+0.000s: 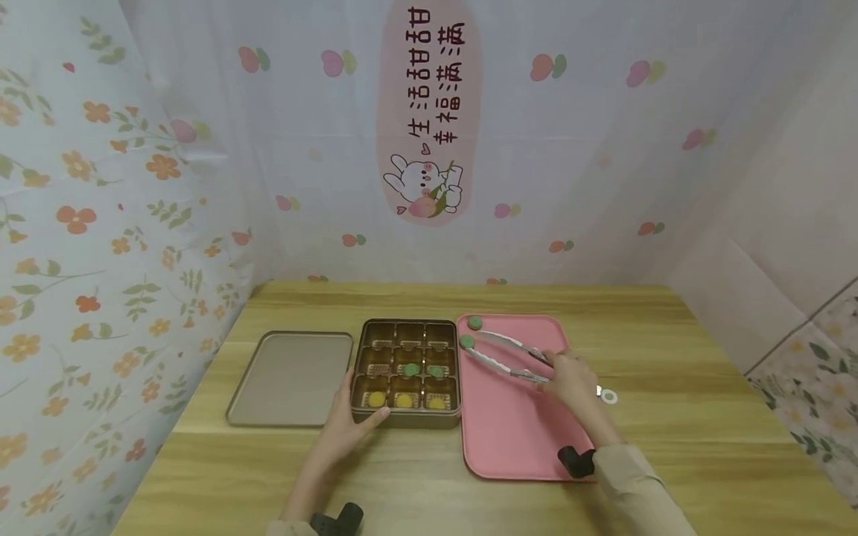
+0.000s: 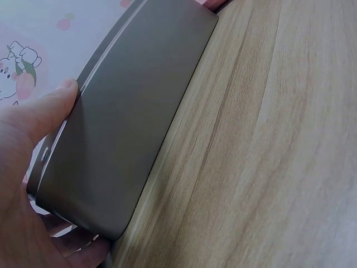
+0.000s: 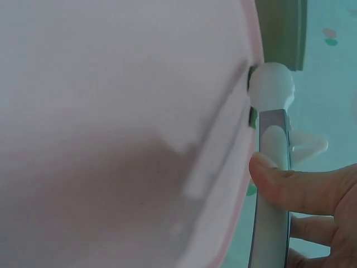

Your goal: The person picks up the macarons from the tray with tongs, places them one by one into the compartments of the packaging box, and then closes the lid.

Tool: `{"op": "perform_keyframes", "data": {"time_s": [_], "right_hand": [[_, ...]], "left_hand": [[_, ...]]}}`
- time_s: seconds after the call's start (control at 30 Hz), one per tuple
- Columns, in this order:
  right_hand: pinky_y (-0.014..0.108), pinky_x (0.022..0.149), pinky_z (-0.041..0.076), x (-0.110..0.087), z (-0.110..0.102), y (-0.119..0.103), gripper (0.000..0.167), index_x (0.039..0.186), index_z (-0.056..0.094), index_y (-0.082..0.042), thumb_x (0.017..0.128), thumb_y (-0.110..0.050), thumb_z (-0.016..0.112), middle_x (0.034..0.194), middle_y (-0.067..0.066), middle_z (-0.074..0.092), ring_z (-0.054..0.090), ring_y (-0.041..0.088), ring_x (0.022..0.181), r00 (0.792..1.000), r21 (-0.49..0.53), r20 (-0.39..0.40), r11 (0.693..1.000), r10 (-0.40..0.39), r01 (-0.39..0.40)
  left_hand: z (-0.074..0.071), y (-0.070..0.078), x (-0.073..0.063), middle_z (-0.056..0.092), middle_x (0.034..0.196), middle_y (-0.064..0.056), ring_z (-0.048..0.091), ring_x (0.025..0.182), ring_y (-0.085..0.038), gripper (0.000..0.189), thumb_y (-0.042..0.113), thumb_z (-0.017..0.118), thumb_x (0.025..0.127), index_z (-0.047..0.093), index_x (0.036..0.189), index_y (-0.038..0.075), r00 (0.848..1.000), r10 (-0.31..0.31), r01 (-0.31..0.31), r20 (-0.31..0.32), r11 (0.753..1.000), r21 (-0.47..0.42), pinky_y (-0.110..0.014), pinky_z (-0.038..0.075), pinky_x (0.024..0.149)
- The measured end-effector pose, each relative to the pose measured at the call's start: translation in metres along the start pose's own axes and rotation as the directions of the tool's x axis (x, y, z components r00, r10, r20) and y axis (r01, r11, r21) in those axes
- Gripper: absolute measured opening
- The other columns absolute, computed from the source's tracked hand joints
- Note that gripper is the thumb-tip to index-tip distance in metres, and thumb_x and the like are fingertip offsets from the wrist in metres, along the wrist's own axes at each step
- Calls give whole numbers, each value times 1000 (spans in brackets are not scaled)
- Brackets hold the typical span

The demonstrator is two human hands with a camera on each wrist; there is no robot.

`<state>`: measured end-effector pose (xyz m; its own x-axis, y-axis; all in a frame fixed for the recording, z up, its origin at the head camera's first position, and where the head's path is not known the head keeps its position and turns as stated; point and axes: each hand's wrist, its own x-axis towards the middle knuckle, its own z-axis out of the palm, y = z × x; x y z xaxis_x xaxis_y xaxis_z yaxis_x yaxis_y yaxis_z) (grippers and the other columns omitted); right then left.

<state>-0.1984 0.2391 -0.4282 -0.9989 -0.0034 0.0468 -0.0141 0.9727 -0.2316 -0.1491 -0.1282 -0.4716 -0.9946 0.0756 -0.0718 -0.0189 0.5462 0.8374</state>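
A brown metal box (image 1: 414, 420) with a divided insert stands mid-table. Yellow round pieces (image 1: 404, 400) sit in its front row. Green round pieces (image 1: 412, 369) lie in the middle row's centre and right compartments. My left hand (image 1: 345, 424) grips the box's front left corner, thumb on the rim and fingers round the side. My right hand (image 1: 570, 381) holds silver and white tongs (image 1: 494, 362) over the pink tray (image 1: 516, 447). The tong arms are spread; their tips are near two green pieces (image 1: 467, 342) at the tray's far left. Contact cannot be told.
Left of the box lies a flat brown metal lid (image 1: 295, 380). The pink tray's left edge borders the box. Patterned cloth (image 1: 322, 164) hangs behind and beside the wooden table (image 1: 402, 491).
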Motion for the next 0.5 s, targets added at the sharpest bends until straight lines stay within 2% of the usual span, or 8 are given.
{"op": "perform_keyframes", "data": {"time_s": [0.1,0.33,0.5], "right_hand": [[50,65,47,4,3,0,61,120,57,-3,66,-21,77,107,23,57,54,41,92,1000,5,24,1000,14,-14],[47,61,46,10,2,-4,57,119,58,-5,66,-19,76,96,21,57,54,38,87,999,-16,52,1000,9,-8],[47,60,46,10,2,-4,53,116,61,-5,66,-14,73,95,21,58,54,36,84,1000,0,31,1000,-1,1]], "left_hand": [[1,0,-1,9,148,-31,14,133,-51,101,44,66,80,0,147,6,1000,-1,1,5,1000,-7,-67,22,102],[3,-2,0,8,148,-30,14,134,-51,101,44,66,80,0,147,7,1000,3,-3,-3,1000,-17,-67,22,102],[2,-2,1,8,149,-30,14,134,-51,101,44,65,80,0,147,8,1000,5,-5,-11,1000,-9,-67,22,102]]}}
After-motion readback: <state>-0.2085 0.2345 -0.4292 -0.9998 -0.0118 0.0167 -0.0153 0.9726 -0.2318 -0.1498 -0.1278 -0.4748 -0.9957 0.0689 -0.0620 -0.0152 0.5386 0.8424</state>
